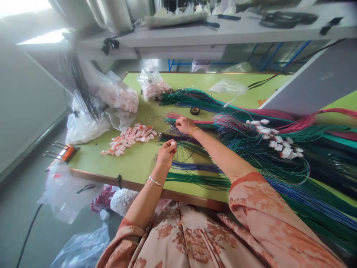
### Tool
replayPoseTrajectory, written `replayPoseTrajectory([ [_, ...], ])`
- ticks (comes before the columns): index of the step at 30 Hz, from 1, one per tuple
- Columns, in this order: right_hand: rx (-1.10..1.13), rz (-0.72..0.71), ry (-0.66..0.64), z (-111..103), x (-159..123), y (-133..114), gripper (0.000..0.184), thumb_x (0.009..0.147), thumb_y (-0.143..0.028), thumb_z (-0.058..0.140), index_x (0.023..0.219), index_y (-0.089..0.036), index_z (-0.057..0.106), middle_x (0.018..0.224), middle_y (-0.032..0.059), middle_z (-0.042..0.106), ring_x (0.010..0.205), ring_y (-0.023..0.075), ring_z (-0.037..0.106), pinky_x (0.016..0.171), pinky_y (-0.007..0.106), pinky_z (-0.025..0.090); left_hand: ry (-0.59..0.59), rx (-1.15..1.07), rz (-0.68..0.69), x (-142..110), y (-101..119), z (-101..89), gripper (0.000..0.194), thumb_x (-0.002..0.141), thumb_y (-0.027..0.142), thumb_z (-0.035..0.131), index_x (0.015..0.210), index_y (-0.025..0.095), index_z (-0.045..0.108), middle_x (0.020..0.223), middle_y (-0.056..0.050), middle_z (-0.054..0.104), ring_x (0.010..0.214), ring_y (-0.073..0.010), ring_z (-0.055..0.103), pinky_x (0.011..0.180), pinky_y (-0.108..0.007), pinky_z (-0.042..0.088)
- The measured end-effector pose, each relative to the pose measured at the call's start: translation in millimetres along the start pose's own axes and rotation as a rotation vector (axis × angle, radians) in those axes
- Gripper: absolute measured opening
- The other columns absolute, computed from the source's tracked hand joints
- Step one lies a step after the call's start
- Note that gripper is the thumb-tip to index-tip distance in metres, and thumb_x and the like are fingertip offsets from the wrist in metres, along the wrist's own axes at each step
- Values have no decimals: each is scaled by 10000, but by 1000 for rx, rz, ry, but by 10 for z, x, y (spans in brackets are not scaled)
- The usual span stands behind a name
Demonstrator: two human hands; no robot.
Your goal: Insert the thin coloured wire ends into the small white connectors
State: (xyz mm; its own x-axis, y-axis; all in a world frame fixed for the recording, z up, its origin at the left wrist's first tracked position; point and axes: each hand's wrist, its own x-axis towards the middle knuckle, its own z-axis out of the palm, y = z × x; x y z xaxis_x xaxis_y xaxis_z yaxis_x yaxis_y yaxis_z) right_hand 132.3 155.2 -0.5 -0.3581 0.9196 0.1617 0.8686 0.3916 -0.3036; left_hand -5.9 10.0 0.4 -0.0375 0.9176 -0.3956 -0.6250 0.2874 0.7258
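Observation:
My left hand is closed around a small white connector housing, above the green tabletop near its front edge. From the housing a thin dark wire runs off to the right. Farther forward, my right hand reaches over the ends of the wire bundles, its fingers bent down at the purple-grey wires. Whether a wire is between those fingers I cannot make out. Pink wires pass just behind that hand. To the left lies a loose pile of white and orange connector housings.
Long green wires and blue wires stretch rightward, with finished-looking white connectors on top. A black tape roll sits behind my right hand. Plastic bags of parts stand back left. A shelf spans overhead.

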Motion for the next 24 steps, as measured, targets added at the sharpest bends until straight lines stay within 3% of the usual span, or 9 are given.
replayPoseTrajectory([
  [5,176,-63,103,-59,-32,40,158,845,-184,512,849,-160,668,882,74,688,788,165,580,734,263,411,-13,-7,-1,3,2,-11,275,624,87,768,877,136,671,815,-25,652,685,-73,557,674,-217,432],
  [9,434,-8,156,-163,-124,44,150,821,-260,546,811,-154,651,692,22,647,616,128,534,626,242,393,-10,-7,-8,-8,3,16,268,624,84,763,870,143,676,817,-24,662,701,-74,572,659,-195,442],
  [13,606,-37,191,-263,-296,7,164,772,-302,575,743,-151,631,656,10,630,580,113,514,588,234,384,-13,-6,-16,-33,23,56,257,641,65,748,874,143,671,815,-19,661,664,-59,560,651,-187,450],
  [24,688,-128,50,-426,-749,-91,159,721,-290,549,675,-146,600,591,-11,578,536,90,451,530,217,337,-59,-135,-66,160,121,281,232,719,-28,629,861,155,621,780,-7,618,667,-64,571,652,-172,468],
])
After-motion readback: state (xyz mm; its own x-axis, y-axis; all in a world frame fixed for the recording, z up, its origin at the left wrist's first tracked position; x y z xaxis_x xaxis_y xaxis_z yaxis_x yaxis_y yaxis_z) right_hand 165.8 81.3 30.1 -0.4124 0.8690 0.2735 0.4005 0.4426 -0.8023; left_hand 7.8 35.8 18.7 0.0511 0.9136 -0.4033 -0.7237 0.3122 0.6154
